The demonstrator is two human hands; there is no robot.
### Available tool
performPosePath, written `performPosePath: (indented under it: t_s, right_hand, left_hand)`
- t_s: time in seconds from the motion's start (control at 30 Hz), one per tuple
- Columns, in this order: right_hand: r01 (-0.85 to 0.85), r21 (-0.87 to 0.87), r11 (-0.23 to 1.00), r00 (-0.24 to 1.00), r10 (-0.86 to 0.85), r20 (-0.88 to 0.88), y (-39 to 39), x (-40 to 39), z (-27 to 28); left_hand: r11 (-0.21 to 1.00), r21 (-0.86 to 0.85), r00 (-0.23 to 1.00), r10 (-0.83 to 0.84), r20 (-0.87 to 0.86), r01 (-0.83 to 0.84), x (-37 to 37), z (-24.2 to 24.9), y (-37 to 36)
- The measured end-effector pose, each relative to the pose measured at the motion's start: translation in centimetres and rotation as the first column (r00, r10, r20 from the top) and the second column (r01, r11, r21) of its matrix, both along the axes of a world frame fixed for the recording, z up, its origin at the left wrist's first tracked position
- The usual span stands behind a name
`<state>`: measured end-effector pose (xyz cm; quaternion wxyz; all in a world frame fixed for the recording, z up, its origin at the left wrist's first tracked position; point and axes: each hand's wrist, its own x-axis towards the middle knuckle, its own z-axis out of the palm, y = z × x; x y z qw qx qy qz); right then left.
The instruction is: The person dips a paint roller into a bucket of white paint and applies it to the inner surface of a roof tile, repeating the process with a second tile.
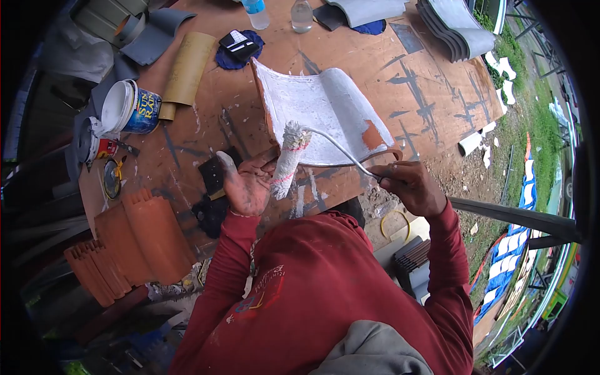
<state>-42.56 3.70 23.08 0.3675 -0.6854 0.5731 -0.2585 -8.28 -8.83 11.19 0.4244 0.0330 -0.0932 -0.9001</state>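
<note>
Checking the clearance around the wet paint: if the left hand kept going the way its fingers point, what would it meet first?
Probably the white fluffy paint roller, which already lies against the left hand; beyond it sits the grey-painted curved roof tile. Depth is unclear.

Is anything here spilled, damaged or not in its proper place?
The paint can lies tipped on its side at the table's left edge, its open mouth facing outward. The grey-painted roof tile has one bare orange patch at its lower right corner.

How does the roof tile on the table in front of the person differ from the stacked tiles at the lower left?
The tile on the table is coated grey-white, with one orange patch left bare; the stacked tiles are plain terracotta orange throughout. The tile on the table lies alone; the stacked tiles overlap in a pile. Both are curved.
</note>
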Motion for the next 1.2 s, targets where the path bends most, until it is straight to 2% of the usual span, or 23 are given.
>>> performPosePath:
  t_s: [0.07,0.13,0.17,0.23,0.3,0.33,0.47,0.5,0.53,0.57,0.63,0.67,0.7,0.73,0.77,0.83,0.93,1.0,1.1,1.13,1.2]
  right_hand:
    - [0.004,-0.066,0.998,0.998,-0.009,-0.066,0.6,-0.4,-0.1]
    - [0.049,-0.212,0.976,0.986,-0.081,-0.143,1.2,-1.4,-0.8]
    - [0.054,-0.215,0.975,0.986,-0.087,-0.145,1.7,-2.4,-0.7]
    - [0.086,-0.176,0.981,0.966,-0.125,-0.228,3.2,-5.1,-0.3]
    - [0.159,-0.078,0.984,0.943,-0.174,-0.285,4.7,-6.9,0.3]
    - [0.174,-0.085,0.981,0.948,-0.19,-0.254,5.1,-7.2,0.1]
    - [0.117,-0.138,0.983,0.977,-0.139,-0.16,3.0,-4.2,-0.7]
    - [0.083,-0.209,0.974,0.991,-0.103,-0.09,1.7,-2.8,-0.9]
    - [0.061,-0.21,0.976,0.988,-0.088,-0.125,0.6,-1.8,-1.4]
    - [0.045,-0.294,0.955,0.998,-0.057,-0.03,-0.5,-0.4,-1.2]
    - [-0.005,-0.394,0.919,0.993,-0.043,-0.113,-1.6,0.7,0.3]
    - [0.002,-0.396,0.918,0.992,-0.052,-0.115,-1.3,0.1,0.7]
    - [-0.007,-0.323,0.946,0.986,-0.048,-0.162,-0.9,-1.1,0.9]
    - [-0.016,-0.245,0.969,0.977,-0.037,-0.21,-0.3,-2.4,1.1]
    - [-0.003,-0.255,0.967,0.97,-0.059,-0.235,0.5,-3.9,0.9]
    - [0.088,-0.097,0.991,0.951,-0.113,-0.288,2.5,-7.0,1.3]
    - [0.136,-0.09,0.987,0.94,-0.157,-0.303,6.2,-11.2,1.2]
    - [0.28,-0.045,0.959,0.854,-0.271,-0.445,8.1,-12.7,1.9]
    - [0.346,-0.037,0.938,0.839,-0.327,-0.435,9.7,-12.8,2.1]
    - [0.364,-0.049,0.93,0.874,-0.359,-0.329,9.6,-12.0,1.5]
    - [0.282,-0.064,0.957,0.924,-0.289,-0.25,8.5,-10.0,0.7]
  left_hand:
    - [0.999,-0.034,0.998,-0.044,-0.052,0.042,-0.2,0.1,-0.5]
    - [0.982,-0.161,0.991,-0.083,0.108,0.1,-0.3,1.2,-1.0]
    - [0.981,-0.164,0.99,-0.088,0.107,0.105,-0.3,1.2,-1.2]
    - [0.98,-0.184,0.973,-0.038,0.23,0.081,-0.2,1.2,-1.4]
    - [0.978,-0.198,0.958,-0.01,0.286,0.07,-0.2,1.1,-1.6]
    - [0.976,-0.21,0.94,0.017,0.341,0.059,-0.2,1.1,-1.7]
    - [0.973,-0.219,0.952,-0.001,0.306,0.071,-0.9,1.4,-2.2]
    - [0.98,-0.189,0.975,-0.026,0.222,0.069,-0.9,1.2,-2.5]
    - [0.985,-0.158,0.989,-0.049,0.137,0.071,-0.8,1.1,-2.6]
    - [0.984,-0.159,0.989,-0.058,0.133,0.079,-1.0,1.0,-2.6]
    - [0.996,-0.091,0.988,0.022,0.153,-0.008,-1.1,0.8,-2.5]
    - [0.998,0.019,0.996,0.053,0.076,-0.055,-0.4,-0.3,-2.9]
    - [0.999,0.019,0.996,0.047,0.074,-0.048,-0.7,0.4,-2.5]
    - [0.997,-0.076,0.998,0.008,0.061,-0.003,-1.2,1.5,-2.0]
    - [0.985,-0.169,0.998,-0.028,0.051,0.036,-1.6,2.1,-1.8]
    - [0.984,-0.17,0.999,-0.047,0.001,0.047,-1.1,0.4,-1.9]
    - [0.988,-0.152,0.995,0.002,0.096,0.013,-0.7,-0.5,-1.3]
    - [0.981,-0.195,0.985,0.04,0.17,-0.006,-0.6,-0.5,-1.0]
    - [0.986,-0.158,0.973,0.088,0.215,-0.055,-0.8,-0.5,-0.7]
    - [0.986,-0.16,0.974,0.081,0.212,-0.047,-0.9,-0.4,-0.6]
    - [0.982,-0.184,0.966,0.088,0.241,-0.044,-1.0,-0.2,-0.5]
